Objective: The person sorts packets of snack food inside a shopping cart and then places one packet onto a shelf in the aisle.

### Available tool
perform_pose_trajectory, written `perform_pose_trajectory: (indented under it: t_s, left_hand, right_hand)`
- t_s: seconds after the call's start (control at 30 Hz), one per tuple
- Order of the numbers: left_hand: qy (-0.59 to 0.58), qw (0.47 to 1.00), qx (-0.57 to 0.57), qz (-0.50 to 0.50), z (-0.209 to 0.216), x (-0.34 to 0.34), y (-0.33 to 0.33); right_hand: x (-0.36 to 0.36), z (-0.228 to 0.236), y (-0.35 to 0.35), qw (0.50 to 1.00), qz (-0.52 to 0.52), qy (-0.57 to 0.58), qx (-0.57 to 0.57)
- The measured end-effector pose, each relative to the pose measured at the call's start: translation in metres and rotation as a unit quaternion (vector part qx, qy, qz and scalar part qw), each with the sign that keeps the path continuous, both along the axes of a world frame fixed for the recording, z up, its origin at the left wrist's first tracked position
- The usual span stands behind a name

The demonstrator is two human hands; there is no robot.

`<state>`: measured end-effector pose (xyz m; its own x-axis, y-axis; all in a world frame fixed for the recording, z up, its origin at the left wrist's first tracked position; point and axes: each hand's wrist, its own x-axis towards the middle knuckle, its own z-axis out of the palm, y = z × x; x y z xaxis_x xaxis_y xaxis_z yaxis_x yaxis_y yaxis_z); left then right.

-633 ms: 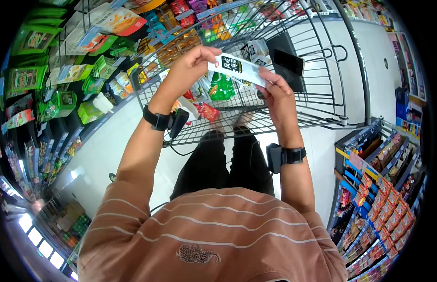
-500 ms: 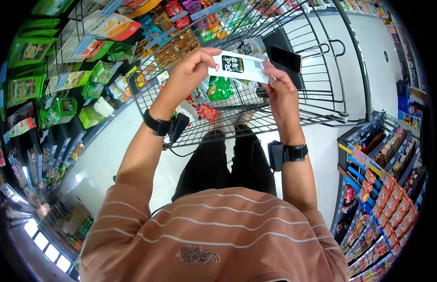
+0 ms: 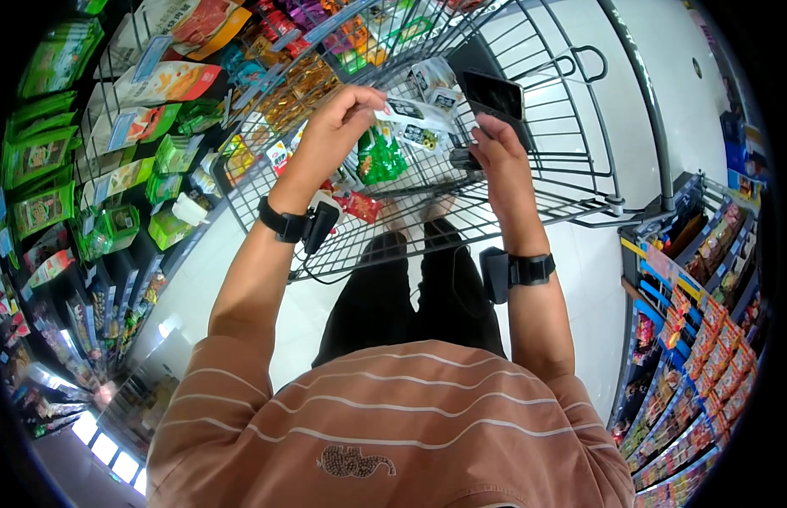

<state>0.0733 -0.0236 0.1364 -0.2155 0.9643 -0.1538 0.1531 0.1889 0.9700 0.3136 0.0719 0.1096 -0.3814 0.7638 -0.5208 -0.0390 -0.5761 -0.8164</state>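
Head view: left hand (image 3: 341, 118) has thumb and forefinger pinched together on one end of a white packet (image 3: 417, 113); its other end points toward the right hand (image 3: 500, 148), whose fingers are loosely curled, slightly parted, apparently holding nothing, just off the packet. Step in hand, judged: handling the packet over the cart (image 3: 640, 85); a next move would call for the left pinch to bear it alone, or the right fingers to re-grip. Below the left fingertips, green bag (image 3: 381, 161); beyond the right, phone (image 3: 495, 91). Farther left, shelved green packs (image 3: 44, 157).
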Motion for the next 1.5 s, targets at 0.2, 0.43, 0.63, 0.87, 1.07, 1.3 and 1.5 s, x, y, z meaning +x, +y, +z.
perform_pose_trajectory:
  t_s: [0.2,0.43,0.63,0.87,1.07,1.3,1.5]
  left_hand:
    - [0.075,0.996,-0.034,0.045,-0.067,0.019,0.043]
    - [0.222,0.974,0.025,0.023,-0.126,0.051,0.095]
    - [0.308,0.951,-0.028,0.025,-0.161,0.066,0.108]
    - [0.336,0.941,-0.025,0.036,-0.190,0.067,0.103]
    - [0.258,0.957,-0.099,0.082,-0.208,0.052,0.088]
    - [0.366,0.896,-0.243,-0.056,-0.289,0.029,0.051]
    - [0.519,0.795,-0.249,-0.191,-0.314,0.052,0.044]
  right_hand:
    - [0.022,-0.018,0.012,1.000,-0.022,-0.010,-0.005]
    - [0.033,-0.020,0.017,0.999,-0.023,0.018,-0.032]
    - [0.034,-0.018,0.018,0.997,-0.009,0.038,-0.060]
    - [0.038,-0.024,0.020,0.993,0.002,0.057,-0.102]
    - [0.041,-0.026,0.022,0.991,-0.011,0.061,-0.115]
    - [0.043,-0.027,0.026,0.990,-0.030,0.061,-0.126]
    - [0.040,-0.023,0.026,0.988,-0.018,0.056,-0.146]
